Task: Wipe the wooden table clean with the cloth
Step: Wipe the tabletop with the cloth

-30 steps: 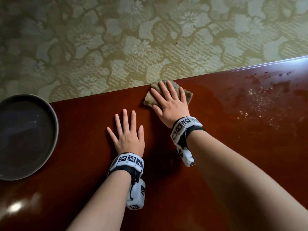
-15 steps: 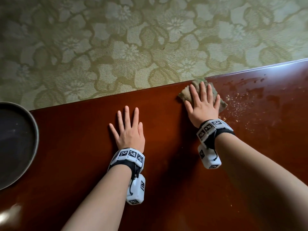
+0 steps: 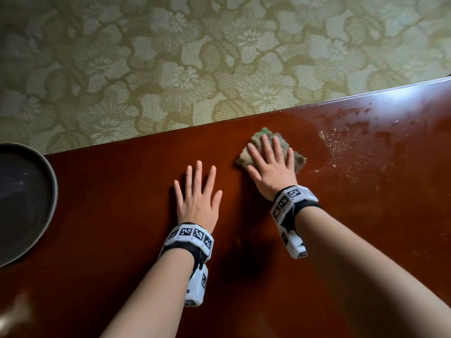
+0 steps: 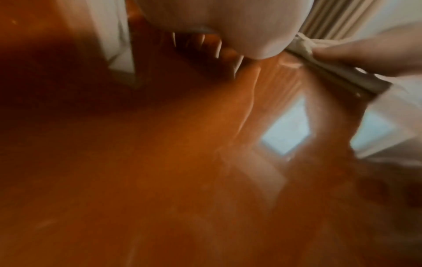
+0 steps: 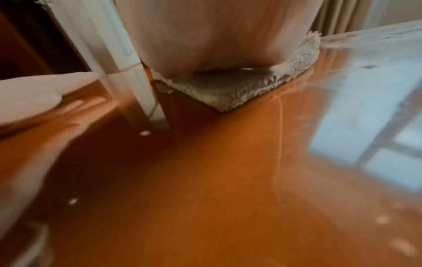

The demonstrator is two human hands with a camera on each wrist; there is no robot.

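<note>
At the left edge of the wooden table [image 3: 109, 215] stands a dark round bowl [image 3: 52, 191]. The left hand [image 3: 197, 203] lies flat on the bare wood, fingers straight and spread, holding nothing. Just beside it, the right hand [image 3: 273, 172] presses the cloth [image 3: 299, 158] down with straight fingers, near the far edge. Further right lie pale crumbs [image 3: 341, 145] and dark stains [image 3: 361, 125].

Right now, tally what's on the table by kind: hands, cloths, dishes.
Hands: 2, left hand and right hand
Cloths: 1, cloth
Dishes: 1, dark dish
Total: 4, all on the table
</note>
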